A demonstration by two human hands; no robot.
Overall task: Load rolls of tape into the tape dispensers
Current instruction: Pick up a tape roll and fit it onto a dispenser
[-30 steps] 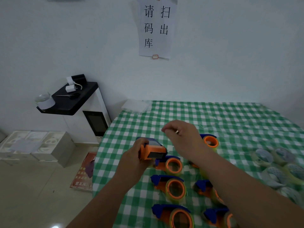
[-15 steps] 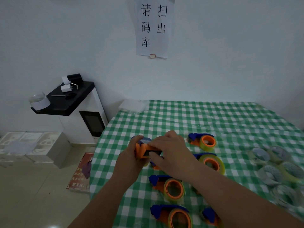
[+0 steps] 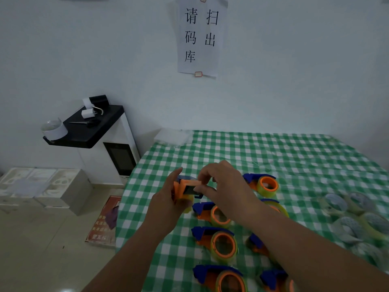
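Two bare forearms are seen, no sleeves reaching the wrists. The left hand and right hand are ungloved; no watch is worn.

A pale wall carries a paper notice; a white cabinet with black shelf stands on the tiled floor.
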